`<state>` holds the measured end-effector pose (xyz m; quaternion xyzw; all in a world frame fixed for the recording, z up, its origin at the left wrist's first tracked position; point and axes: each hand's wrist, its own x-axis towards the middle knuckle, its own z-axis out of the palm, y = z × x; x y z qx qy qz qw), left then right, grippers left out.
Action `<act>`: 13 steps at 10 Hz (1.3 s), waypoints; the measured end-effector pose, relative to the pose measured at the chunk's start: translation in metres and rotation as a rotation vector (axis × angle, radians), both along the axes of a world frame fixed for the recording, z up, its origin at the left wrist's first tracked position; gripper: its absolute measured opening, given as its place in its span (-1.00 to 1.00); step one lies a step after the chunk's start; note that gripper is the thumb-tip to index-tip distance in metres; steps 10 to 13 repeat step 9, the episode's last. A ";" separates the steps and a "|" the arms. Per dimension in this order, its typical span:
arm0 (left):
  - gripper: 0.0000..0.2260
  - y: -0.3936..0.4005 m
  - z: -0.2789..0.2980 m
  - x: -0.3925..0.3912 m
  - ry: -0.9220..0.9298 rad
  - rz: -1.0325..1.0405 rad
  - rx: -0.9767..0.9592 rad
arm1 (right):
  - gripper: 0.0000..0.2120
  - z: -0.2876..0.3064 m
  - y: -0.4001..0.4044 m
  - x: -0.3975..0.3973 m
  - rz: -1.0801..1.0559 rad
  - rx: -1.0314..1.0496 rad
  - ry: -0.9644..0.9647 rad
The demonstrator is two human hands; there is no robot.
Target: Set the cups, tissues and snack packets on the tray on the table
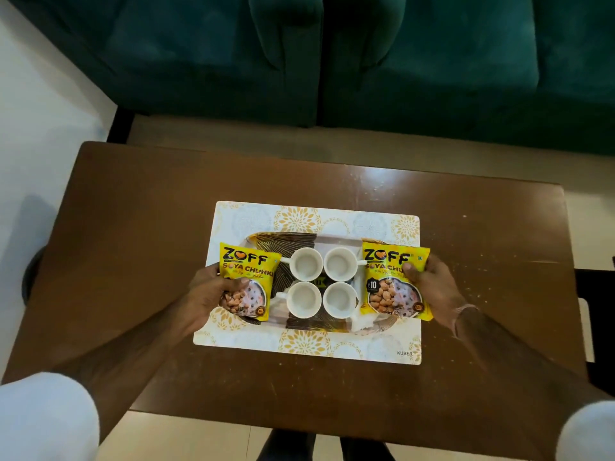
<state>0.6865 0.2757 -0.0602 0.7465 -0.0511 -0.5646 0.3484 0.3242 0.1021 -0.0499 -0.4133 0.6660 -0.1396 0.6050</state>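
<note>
A home living room: green velvet sofa (332,61) behind a low wooden table (133,227)

Four cups (322,282) crowding tray (301,237) centre; bare table (139,207) all around.

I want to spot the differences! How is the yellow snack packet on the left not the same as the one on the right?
The left packet sits at the tray's left end, tilted, held by the left hand; the right packet sits at the right end, straighter, held by the right hand. The right packet shows a 10 price mark; on the left one that spot is covered. Both are yellow Zoff soya chunks packets.
</note>
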 end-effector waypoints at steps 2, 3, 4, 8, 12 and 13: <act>-0.74 -0.003 -0.006 -0.012 -0.024 -0.007 -0.030 | -0.75 -0.002 0.003 0.005 0.065 -0.039 0.113; -0.78 -0.006 -0.007 -0.018 -0.147 -0.095 -0.041 | -0.78 -0.001 0.004 0.009 0.155 -0.144 0.253; -0.76 -0.004 -0.001 -0.018 -0.410 -0.330 -0.007 | -0.76 -0.001 0.005 0.011 0.186 -0.176 0.354; -0.20 -0.010 0.021 -0.026 -0.908 -0.746 0.282 | -0.16 0.004 -0.005 0.007 0.425 -0.072 0.484; -0.12 -0.017 0.031 -0.023 -0.878 -0.773 0.283 | -0.08 0.021 -0.010 0.013 0.602 -0.127 0.586; -0.12 -0.017 0.031 -0.023 -0.878 -0.773 0.283 | -0.08 0.021 -0.010 0.013 0.602 -0.127 0.586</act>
